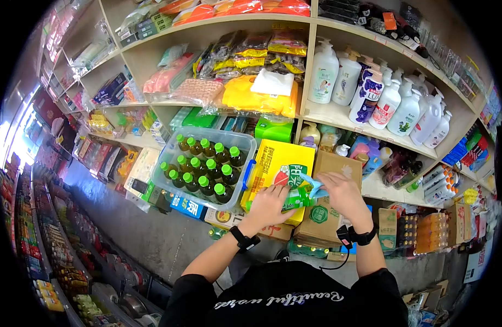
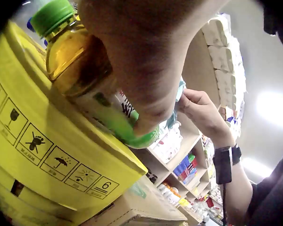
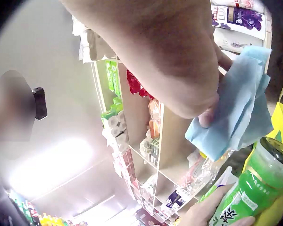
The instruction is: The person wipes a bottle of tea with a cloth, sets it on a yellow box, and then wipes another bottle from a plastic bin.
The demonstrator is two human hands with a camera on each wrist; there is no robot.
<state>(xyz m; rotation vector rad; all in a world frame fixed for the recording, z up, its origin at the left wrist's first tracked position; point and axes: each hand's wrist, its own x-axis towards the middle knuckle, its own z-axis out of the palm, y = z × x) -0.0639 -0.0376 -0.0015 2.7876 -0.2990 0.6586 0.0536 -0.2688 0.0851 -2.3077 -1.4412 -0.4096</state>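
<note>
My left hand (image 1: 268,206) grips a tea bottle (image 1: 300,197) with a green label. The bottle lies on its side over a yellow carton (image 1: 278,158). In the left wrist view its green cap (image 2: 53,18) points to the upper left, with amber liquid inside. My right hand (image 1: 341,195) pinches a folded light blue cloth (image 3: 238,106) between thumb and fingers. That cloth hangs close beside the bottle's base (image 3: 277,149). To the left, a clear plastic bin (image 1: 218,132) holds several upright bottles (image 1: 199,166) with green caps.
Brown cardboard boxes (image 1: 319,231) stand right of the yellow carton. Behind are shelves (image 1: 207,24) with bagged goods and a row of pump bottles (image 1: 365,98). More boxes (image 1: 186,207) sit below the bin. Stocked shelving (image 1: 49,229) lines the left across the grey floor (image 1: 147,229).
</note>
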